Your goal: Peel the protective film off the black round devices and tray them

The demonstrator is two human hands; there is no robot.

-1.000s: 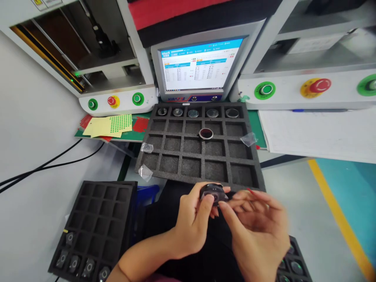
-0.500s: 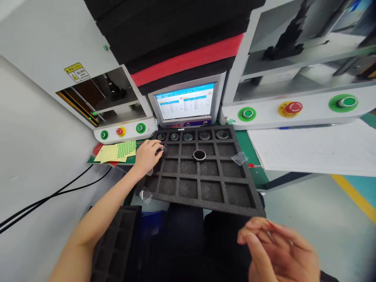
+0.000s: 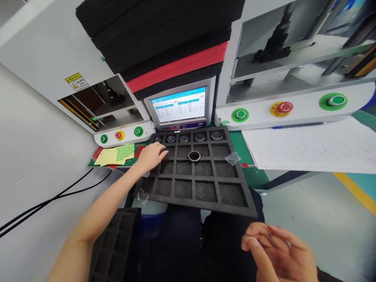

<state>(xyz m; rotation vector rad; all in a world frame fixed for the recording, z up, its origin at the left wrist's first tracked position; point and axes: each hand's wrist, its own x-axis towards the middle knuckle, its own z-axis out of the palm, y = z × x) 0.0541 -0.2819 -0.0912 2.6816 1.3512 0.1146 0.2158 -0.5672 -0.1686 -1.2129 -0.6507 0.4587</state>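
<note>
Standing beyond both hands, two white machines (image 3: 44, 51) flank a tall stack of black foam (image 3: 164, 43) with one red layer. Below the left hand's reach lies a dark foam tray (image 3: 205, 205), divided into square compartments; a second tray (image 3: 123, 219) sits lower, beneath the left forearm. Farther off than the right hand, white sheets (image 3: 311, 147) cover the bench, and a lit screen (image 3: 179, 107) stands past the left fingertips.

The hands are well apart. The left hand (image 3: 151, 156) bends over the leftmost part of the tray's second row; its fingertips dip toward a compartment, and whether they grip anything cannot be told. The right hand (image 3: 282, 250) hangs in front of the tray, loosely curled, thumb near the forefinger, with a small red spot there; whether it holds something is unclear.

Yellow sheets (image 3: 108, 156) rest left of the left hand. Just beyond its fingers, five round discs (image 3: 183, 138) fill the far row. To its right, a round piece (image 3: 194, 156) with a dark face and pale rim lies on top of the dividers rather than down in a compartment.

The step in hand looks like placing or adjusting something in the left compartment; the next move seems to call for a gentle lift clear of the foam walls.
</note>
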